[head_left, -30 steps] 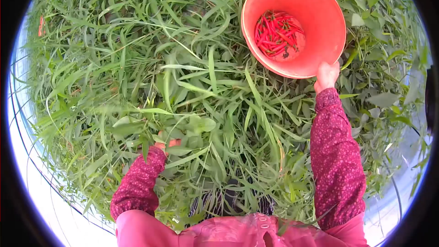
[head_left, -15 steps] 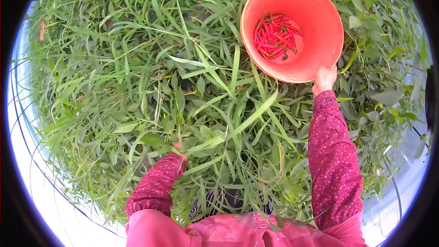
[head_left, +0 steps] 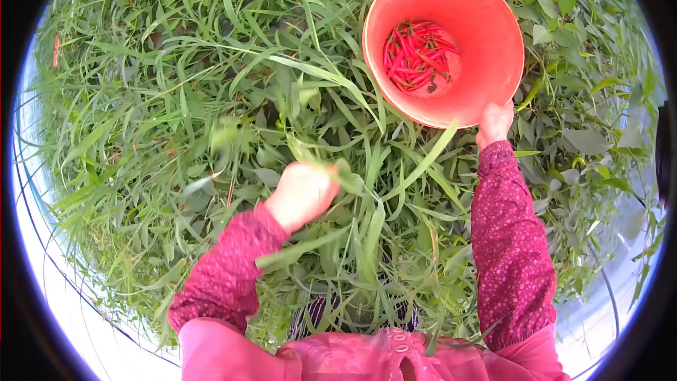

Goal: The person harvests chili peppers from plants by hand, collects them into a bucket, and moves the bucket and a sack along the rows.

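My right hand (head_left: 496, 124) grips the near rim of an orange-red bucket (head_left: 483, 56), which tilts so that its inside faces me. Red chili peppers (head_left: 416, 56), some with green stems, lie in a pile at its bottom. Among the green leaves left of the bucket is my left hand (head_left: 303, 192), closed and a little smeared by motion. Leaves (head_left: 349, 178) touch its finger side. Whatever those fingers hold, if anything, is hidden.
Dense long-bladed grass (head_left: 204, 49) and broad-leaved plants (head_left: 585, 141) surround both hands and the bucket. A small red thing (head_left: 56, 51) shows at the far left. Pale sheeting (head_left: 49, 296) borders the plants on the left side.
My left hand has risen out of the foliage, up and to the right, and now shows fully. Leaves around it have shifted. My right hand still holds the bucket, which sits slightly further left.
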Action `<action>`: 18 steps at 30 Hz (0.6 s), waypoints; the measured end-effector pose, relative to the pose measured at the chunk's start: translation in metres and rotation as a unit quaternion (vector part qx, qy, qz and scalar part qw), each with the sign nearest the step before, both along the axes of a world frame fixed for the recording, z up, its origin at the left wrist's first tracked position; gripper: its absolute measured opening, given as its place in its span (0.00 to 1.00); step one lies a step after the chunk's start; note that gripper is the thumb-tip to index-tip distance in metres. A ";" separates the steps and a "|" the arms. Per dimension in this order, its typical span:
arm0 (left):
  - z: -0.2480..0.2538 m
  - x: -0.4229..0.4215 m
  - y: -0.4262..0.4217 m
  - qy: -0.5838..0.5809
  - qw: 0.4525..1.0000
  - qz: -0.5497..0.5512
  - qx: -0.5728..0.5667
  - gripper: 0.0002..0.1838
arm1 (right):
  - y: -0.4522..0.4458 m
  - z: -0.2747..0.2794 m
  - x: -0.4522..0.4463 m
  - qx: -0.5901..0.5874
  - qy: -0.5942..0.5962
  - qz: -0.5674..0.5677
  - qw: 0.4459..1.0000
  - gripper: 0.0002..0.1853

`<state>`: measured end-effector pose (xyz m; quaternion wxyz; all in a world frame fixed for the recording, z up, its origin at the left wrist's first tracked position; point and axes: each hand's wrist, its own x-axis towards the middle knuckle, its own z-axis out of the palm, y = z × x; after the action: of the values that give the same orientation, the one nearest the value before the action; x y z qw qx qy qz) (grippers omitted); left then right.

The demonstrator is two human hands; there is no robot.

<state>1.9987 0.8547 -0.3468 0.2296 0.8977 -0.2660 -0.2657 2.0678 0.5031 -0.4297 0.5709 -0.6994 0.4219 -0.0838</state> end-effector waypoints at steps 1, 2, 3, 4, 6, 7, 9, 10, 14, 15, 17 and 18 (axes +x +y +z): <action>-0.007 0.026 -0.013 0.082 0.991 0.081 -0.075 0.06 | -0.001 -0.004 -0.002 0.006 -0.007 -0.006 1.000 0.23; -0.012 0.053 -0.025 0.219 0.932 0.232 -0.174 0.06 | -0.003 -0.007 -0.003 0.011 -0.013 -0.011 1.000 0.23; -0.035 0.071 -0.028 0.171 0.921 0.263 -0.233 0.08 | -0.003 -0.005 -0.003 0.007 -0.013 -0.012 1.000 0.23; -0.067 0.087 -0.031 0.060 0.971 0.208 -0.101 0.11 | 0.000 -0.001 -0.002 0.000 -0.010 -0.003 1.000 0.23; -0.121 0.094 -0.036 0.104 0.967 0.197 0.122 0.15 | -0.002 0.003 -0.001 -0.012 -0.007 0.006 1.000 0.24; -0.157 0.094 -0.034 0.228 0.930 0.184 0.224 0.09 | -0.004 0.001 -0.002 -0.005 0.004 0.002 1.000 0.25; -0.214 0.063 -0.014 0.248 0.918 0.147 0.274 0.17 | -0.005 -0.001 0.000 -0.001 0.015 0.000 1.000 0.25; -0.228 0.049 -0.010 0.264 0.909 0.145 0.288 0.24 | -0.003 0.000 0.001 0.004 0.007 0.000 1.000 0.25; -0.202 0.024 -0.003 0.373 0.831 0.299 0.284 0.51 | 0.001 0.006 0.000 0.022 -0.008 0.009 1.000 0.25; -0.188 0.025 0.002 0.392 0.830 0.278 0.285 0.49 | -0.001 0.006 0.000 0.021 -0.007 0.008 1.000 0.25; -0.177 0.019 0.021 0.415 0.838 0.203 0.291 0.41 | -0.003 0.006 0.001 0.014 0.009 0.017 1.000 0.25; -0.173 0.016 0.021 0.405 0.853 0.176 0.279 0.36 | -0.002 0.008 0.001 0.016 0.007 0.016 1.000 0.25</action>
<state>2.0147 0.8758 -0.5201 0.0993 0.7687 0.0980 -0.6242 2.0691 0.5011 -0.4219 0.5803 -0.6971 0.4162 -0.0629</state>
